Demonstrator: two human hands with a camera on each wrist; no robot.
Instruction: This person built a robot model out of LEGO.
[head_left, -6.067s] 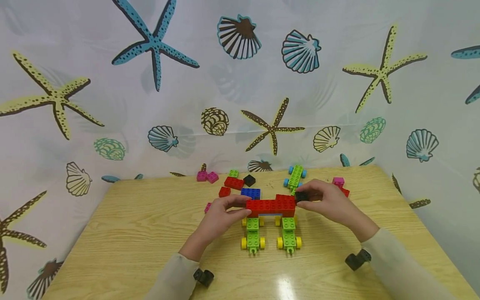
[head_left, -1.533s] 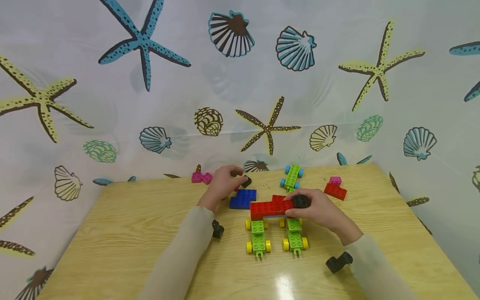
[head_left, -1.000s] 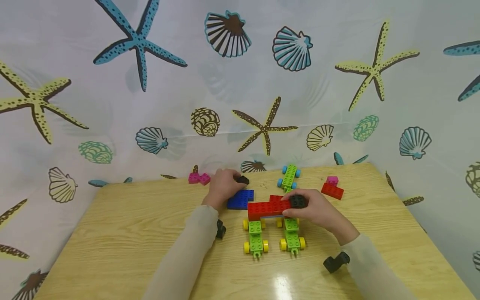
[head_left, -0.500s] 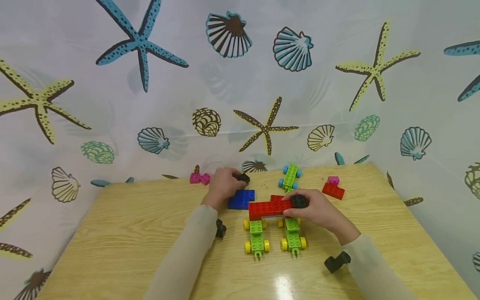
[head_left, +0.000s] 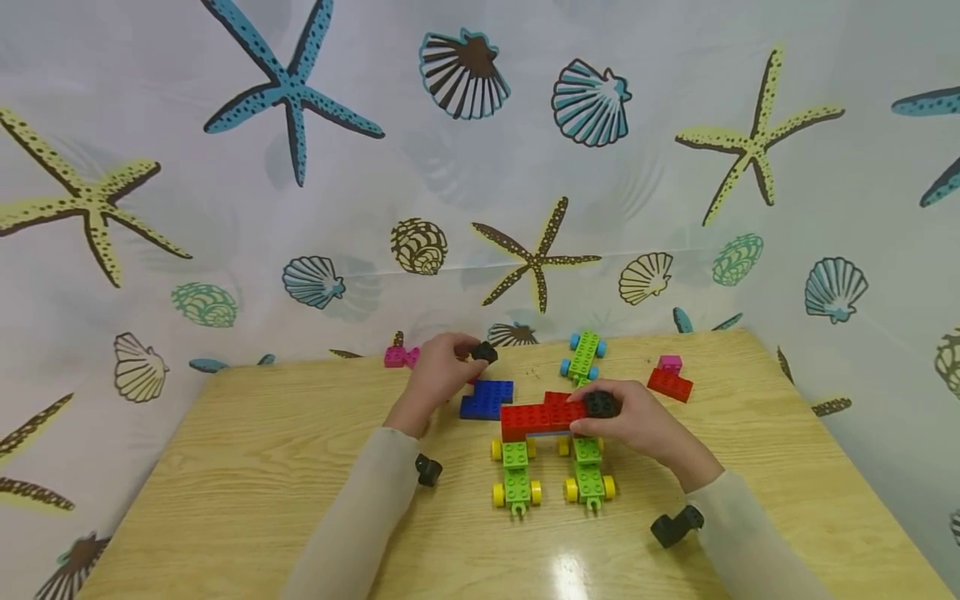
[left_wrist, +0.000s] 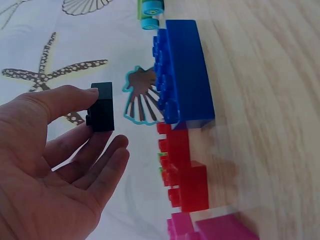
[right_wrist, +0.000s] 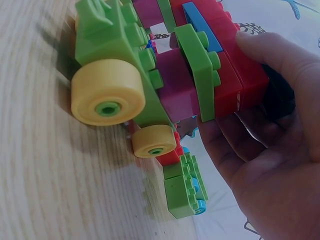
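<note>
At the back of the table my left hand (head_left: 438, 372) pinches a black brick (left_wrist: 102, 107) between thumb and fingertips, raised off the tabletop. In front stands a model: a row of red bricks (head_left: 536, 417) bridges two green wheeled bases (head_left: 516, 479) with yellow wheels (right_wrist: 107, 92). My right hand (head_left: 637, 417) grips the right end of this row, thumb on the near side and fingers behind. A second black brick (head_left: 600, 405) sits at that end, partly covered by the hand. The right wrist view shows a purple brick (right_wrist: 175, 80) under the bridge.
Blue bricks (head_left: 486, 400) lie left of the model, with red bricks (left_wrist: 192, 187) and pink bricks (head_left: 395, 357) further left. A green base with blue wheels (head_left: 583, 357) stands behind. At the back right are a red brick (head_left: 670, 385) and a pink brick (head_left: 670, 363).
My left hand left the red row's left end, reached back and lifted the black brick. The right hand's black brick, earlier held beside the row, now sits at its right end.
</note>
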